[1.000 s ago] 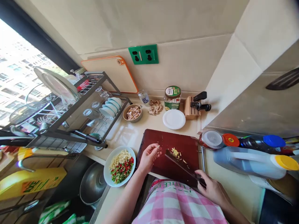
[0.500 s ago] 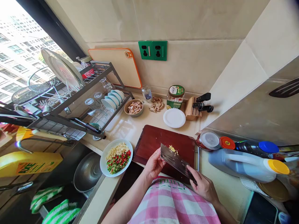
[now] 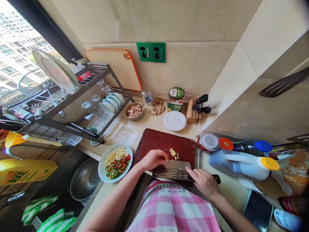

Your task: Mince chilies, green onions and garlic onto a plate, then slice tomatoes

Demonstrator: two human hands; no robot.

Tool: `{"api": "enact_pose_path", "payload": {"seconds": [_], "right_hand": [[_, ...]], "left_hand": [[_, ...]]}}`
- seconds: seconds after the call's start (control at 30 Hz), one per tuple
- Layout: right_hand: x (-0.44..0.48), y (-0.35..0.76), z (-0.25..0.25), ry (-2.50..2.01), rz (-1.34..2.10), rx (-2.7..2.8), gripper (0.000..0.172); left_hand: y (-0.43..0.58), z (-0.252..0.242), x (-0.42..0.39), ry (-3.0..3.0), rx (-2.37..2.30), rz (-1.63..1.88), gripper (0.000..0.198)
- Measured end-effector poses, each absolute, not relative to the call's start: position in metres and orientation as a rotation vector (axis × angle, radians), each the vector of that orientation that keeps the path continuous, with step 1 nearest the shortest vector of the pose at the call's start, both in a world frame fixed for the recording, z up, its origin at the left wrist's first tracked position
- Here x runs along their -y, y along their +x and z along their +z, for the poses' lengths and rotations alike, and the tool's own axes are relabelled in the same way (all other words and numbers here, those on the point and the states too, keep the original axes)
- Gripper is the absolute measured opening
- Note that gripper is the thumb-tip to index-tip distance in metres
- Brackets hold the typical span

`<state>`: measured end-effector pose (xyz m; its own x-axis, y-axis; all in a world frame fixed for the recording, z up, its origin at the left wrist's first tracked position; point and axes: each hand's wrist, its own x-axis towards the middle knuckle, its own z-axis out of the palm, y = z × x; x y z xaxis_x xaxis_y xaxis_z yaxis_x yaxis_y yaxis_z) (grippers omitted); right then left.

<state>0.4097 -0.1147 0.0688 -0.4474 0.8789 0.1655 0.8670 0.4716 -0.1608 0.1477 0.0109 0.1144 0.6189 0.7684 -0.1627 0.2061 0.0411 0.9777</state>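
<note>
A dark red cutting board (image 3: 159, 141) lies on the counter with a small heap of chopped pale ginger (image 3: 173, 153) on it. My right hand (image 3: 204, 182) grips the handle of a cleaver (image 3: 174, 169), whose blade lies nearly flat at the board's near edge. My left hand (image 3: 152, 159) rests with curled fingers on the blade's left end. To the left stands a white plate (image 3: 103, 161) with chopped garlic and red and green chilli. I wear a pink checked apron (image 3: 172, 209).
A dish rack (image 3: 72, 106) with bowls and glasses stands at the left over a sink (image 3: 83, 182). At the back are a bowl of garlic cloves (image 3: 134, 111), ginger roots (image 3: 156, 108), a jar (image 3: 175, 99), a white lid (image 3: 175, 120) and a knife block (image 3: 193, 111). Bottles (image 3: 241, 162) lie at the right.
The cleaver has turned from tilted and raised to lying nearly flat at the board's near edge. My left hand dropped from a pinch above the board onto the blade.
</note>
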Motion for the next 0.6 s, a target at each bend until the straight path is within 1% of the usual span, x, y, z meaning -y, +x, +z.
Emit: {"api": "enact_pose_path", "payload": {"seconds": [0.07,0.13,0.17,0.2,0.37,0.47,0.53,0.6], "right_hand": [[0.112,0.409,0.074,-1.47,0.012,2.529,0.041],[0.114,0.411,0.075,-1.459,0.002,2.507,0.039],[0.118,0.414,0.074,-1.466,0.023,2.48,0.039],[0.123,0.417,0.072,-1.484,0.061,2.443,0.038],[0.152,0.435,0.045,-1.716,0.276,2.107,0.036],[0.151,0.434,0.04,-1.811,0.323,1.98,0.033],[0.138,0.424,0.048,-1.728,0.349,2.019,0.032],[0.119,0.403,0.063,-1.494,0.391,2.147,0.034]], "left_hand": [[0.166,0.116,-0.018,1.734,-0.823,0.458,0.005],[0.179,0.111,-0.024,1.805,-0.909,0.534,0.007],[0.181,0.107,-0.025,1.778,-0.958,0.579,0.004],[0.18,0.103,-0.024,1.716,-0.996,0.617,0.003],[0.156,0.095,0.004,1.154,-1.047,0.887,0.024],[0.147,0.099,0.033,0.896,-1.079,1.082,0.028],[0.143,0.103,0.053,0.765,-1.092,1.202,0.026],[0.139,0.106,0.074,0.645,-1.103,1.317,0.026]]}}
